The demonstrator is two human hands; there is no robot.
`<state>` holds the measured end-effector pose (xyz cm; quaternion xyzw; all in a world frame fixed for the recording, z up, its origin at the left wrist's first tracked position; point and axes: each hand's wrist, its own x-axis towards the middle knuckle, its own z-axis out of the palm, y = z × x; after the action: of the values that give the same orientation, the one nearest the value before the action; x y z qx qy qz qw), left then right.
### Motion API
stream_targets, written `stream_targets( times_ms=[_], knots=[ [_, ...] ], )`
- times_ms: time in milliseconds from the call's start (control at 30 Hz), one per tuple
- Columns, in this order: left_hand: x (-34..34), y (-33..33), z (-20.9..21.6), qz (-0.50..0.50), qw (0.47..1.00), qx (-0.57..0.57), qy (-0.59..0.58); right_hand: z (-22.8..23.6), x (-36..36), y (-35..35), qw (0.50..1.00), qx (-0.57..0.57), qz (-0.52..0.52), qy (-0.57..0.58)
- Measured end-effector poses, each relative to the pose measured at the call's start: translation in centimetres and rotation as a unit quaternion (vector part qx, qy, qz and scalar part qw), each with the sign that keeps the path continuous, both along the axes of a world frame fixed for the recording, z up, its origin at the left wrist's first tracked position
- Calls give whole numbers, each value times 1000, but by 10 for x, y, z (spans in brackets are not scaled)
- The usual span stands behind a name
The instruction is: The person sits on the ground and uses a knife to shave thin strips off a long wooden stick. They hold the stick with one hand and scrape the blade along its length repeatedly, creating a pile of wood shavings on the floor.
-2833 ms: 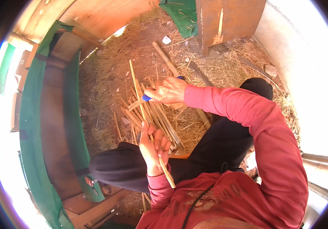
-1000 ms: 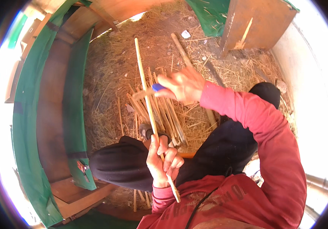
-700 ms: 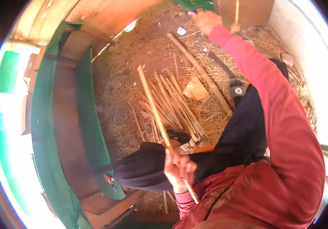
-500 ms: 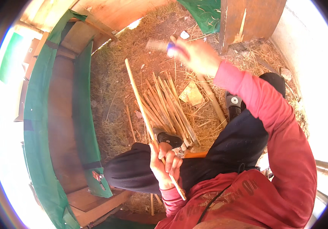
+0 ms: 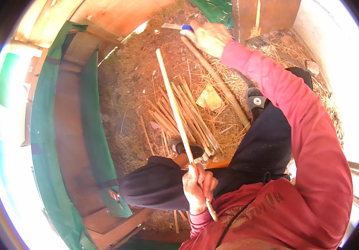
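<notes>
My left hand (image 5: 199,188) is wrapped around a long, pale wooden stick (image 5: 174,106) near its lower end. The stick slants up and away to the left, over a pile of split wooden strips (image 5: 187,114) on the ground. Farther out and to the right, my right hand (image 5: 211,38) grips a blue-handled knife (image 5: 187,28) whose pale blade points left. Knife and stick are apart. Just below the right hand is the upper end of a thicker round pole (image 5: 219,81) lying on straw.
A yellowish square piece (image 5: 209,98) lies beside the strips. At the left stands a wooden frame with green fabric (image 5: 46,125). A brown wooden board (image 5: 267,18) and green cloth (image 5: 215,10) are at the far side, a pale wall (image 5: 325,54) at the right. My legs are bent around the pile.
My right hand, blurred by motion before, has moved farther away with the knife. My left hand and the stick have shifted right, and the stick stands a little steeper.
</notes>
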<state>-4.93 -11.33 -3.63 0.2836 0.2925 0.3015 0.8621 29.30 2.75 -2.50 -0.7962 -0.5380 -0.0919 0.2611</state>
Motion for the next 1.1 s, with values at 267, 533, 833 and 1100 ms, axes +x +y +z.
stream_targets(
  times_ms=[267, 533, 833, 1100],
  knots=[
    [10, 22, 12, 84, 994, 49, 53, -16, -80, -41, 929, 126, 347, 25],
    [13, 1, 11, 10, 1000, -2, 28, -11, -64, -24, 984, 91, 151, 5],
    [19, 16, 4, 58, 975, 169, 134, 8, -54, -38, 948, 196, 206, 144],
    [24, 18, 7, 61, 978, 169, 103, -6, -96, -62, 921, 90, 374, 54]
  ],
)
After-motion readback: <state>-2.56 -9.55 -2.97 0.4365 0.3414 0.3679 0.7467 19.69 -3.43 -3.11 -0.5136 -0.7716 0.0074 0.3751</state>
